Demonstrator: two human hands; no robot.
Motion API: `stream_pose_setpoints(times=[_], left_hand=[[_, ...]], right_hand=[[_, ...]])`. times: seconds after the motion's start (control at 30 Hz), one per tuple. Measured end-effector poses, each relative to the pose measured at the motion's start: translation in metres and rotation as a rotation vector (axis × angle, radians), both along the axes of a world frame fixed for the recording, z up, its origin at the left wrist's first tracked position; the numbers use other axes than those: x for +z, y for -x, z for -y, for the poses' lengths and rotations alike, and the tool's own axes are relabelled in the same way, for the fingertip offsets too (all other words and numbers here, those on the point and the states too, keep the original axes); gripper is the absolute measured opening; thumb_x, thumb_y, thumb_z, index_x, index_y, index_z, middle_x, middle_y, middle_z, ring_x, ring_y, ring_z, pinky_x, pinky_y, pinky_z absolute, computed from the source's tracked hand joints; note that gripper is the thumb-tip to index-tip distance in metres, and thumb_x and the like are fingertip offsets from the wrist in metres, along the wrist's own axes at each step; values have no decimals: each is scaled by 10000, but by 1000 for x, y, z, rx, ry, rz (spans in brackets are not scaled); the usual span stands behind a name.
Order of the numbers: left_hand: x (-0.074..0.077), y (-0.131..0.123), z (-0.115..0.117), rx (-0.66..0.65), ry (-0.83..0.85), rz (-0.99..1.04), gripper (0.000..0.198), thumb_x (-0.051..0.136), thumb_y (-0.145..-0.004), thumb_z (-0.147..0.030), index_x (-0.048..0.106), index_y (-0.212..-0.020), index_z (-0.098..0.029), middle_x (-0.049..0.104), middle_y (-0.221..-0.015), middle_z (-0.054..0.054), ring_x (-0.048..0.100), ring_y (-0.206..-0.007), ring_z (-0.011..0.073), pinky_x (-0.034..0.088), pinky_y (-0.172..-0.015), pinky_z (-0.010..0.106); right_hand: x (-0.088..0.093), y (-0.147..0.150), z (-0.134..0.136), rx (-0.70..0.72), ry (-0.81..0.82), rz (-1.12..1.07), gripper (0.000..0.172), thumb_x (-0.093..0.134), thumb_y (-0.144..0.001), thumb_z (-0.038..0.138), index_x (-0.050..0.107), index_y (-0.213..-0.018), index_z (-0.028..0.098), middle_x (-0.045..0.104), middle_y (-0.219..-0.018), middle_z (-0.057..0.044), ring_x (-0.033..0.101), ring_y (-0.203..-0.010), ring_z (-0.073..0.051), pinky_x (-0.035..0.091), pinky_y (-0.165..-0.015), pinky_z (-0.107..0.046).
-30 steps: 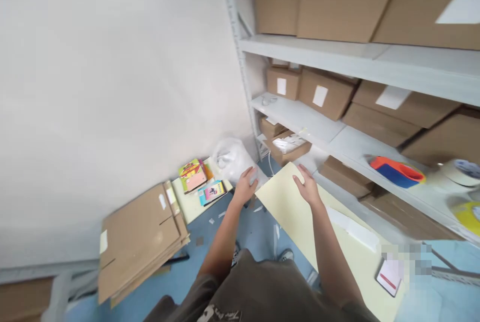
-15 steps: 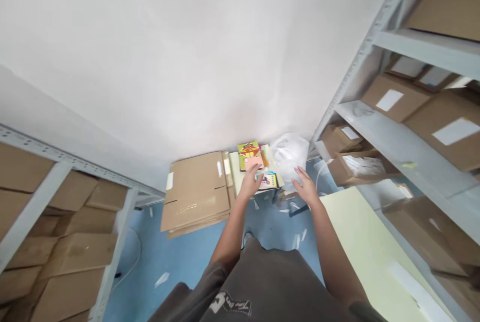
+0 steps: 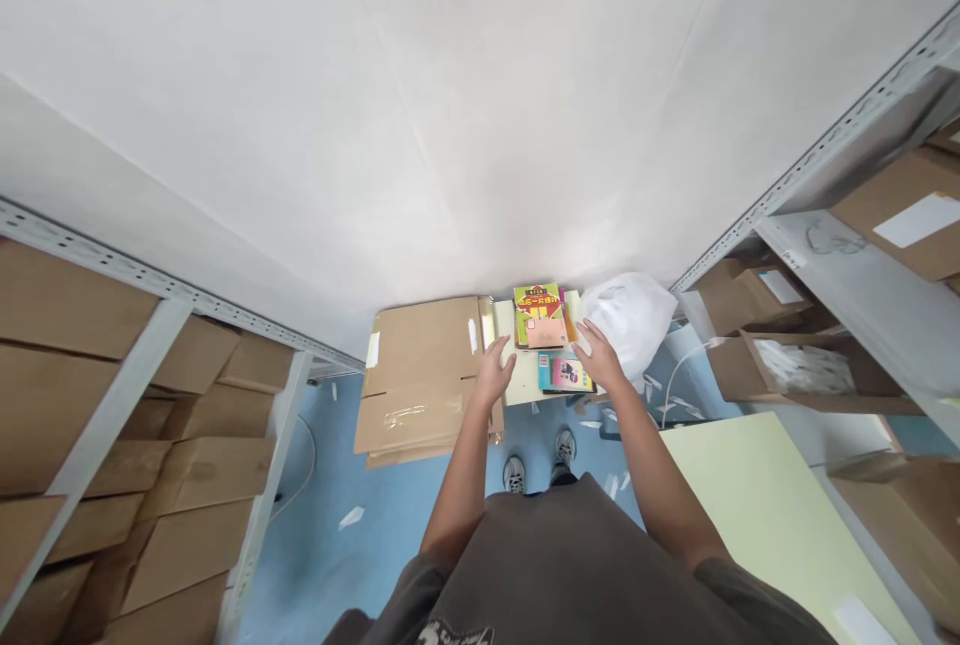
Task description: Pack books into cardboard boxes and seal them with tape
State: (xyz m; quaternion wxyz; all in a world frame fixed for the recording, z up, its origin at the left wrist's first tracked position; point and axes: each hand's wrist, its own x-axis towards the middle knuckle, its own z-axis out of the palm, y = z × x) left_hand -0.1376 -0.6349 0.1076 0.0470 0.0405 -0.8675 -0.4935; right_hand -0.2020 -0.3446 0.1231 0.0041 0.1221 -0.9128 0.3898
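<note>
One small table [image 3: 523,385]: pale yellow top, set by the white wall [image 3: 480,105], bearing books.
Room: blue floor [image 3: 315,545] strewn with paper scraps, a shelf rack on either side.
Racks: two; the left rack [image 3: 251,475] and the right rack [image 3: 870,235] both hold cardboard boxes.
Larger table: one [image 3: 765,495], pale-topped, at lower right.
Book piles: two, on the small table between the hands; the far pile [image 3: 538,305] shows a green and yellow cover, the near pile [image 3: 562,372] a blue and pink one.
Flat cardboard: one stack [image 3: 420,375], just left of the books.
White bag: one [image 3: 630,320], right of the books.
Shoes: two [image 3: 514,473], on the floor.
Hands: two; left hand [image 3: 495,373] near the cardboard's edge, right hand [image 3: 598,355] by the near pile.
Grip: fingers apart on both; whether the right fingertips touch anything, I cannot tell.
</note>
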Motion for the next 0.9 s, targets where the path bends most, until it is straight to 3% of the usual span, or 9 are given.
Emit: stream_pose_setpoints(times=[0.23, 0.37, 0.63, 0.77, 0.9], left_hand=[[-24, 31, -18, 51, 6, 127, 516, 596, -992, -363, 610, -1480, -197, 581, -1562, 177, 521, -1480, 304, 511, -1145, 503], [-44, 59, -32, 118, -18, 237, 536, 621, -982, -359, 609, -1484, -172, 584, -1560, 199, 599, -1402, 320, 551, -1085, 475], [-97, 123, -42, 246, -25, 520, 562, 653, -949, -284, 604, -1485, -123, 637, -1501, 218, 672, -1307, 313, 550, -1043, 417], [-127, 143, -36, 266, -15, 568, 426, 659, -952, -341, 709, -1327, -144, 761, -1289, 181, 712, -1206, 298, 558, -959, 366], [-145, 154, -33, 286, -58, 569, 364, 691, -933, -353, 746, -1232, -153, 803, -1018, 107, 741, -1003, 253, 551, -854, 313]], right_hand=[[-33, 54, -12, 75, -8, 71, 624, 523, -997, 379, 523, -1602, 228, 440, -1698, -102, 390, -1583, -295, 354, -1299, -495], [-58, 76, -12, 130, -49, 143, 631, 540, -989, 329, 506, -1611, 232, 403, -1719, -96, 358, -1599, -294, 351, -1299, -475], [-116, 122, 12, 221, -229, 377, 694, 584, -966, 279, 449, -1642, 193, 349, -1743, -128, 251, -1643, -317, 326, -1301, -481], [-150, 142, 36, 276, -369, 475, 730, 606, -954, 265, 419, -1647, 136, 320, -1753, -163, 183, -1657, -350, 276, -1314, -505], [-168, 147, 53, 285, -438, 441, 667, 549, -987, 271, 437, -1624, 109, 327, -1746, -173, 191, -1650, -334, 268, -1313, -491]])
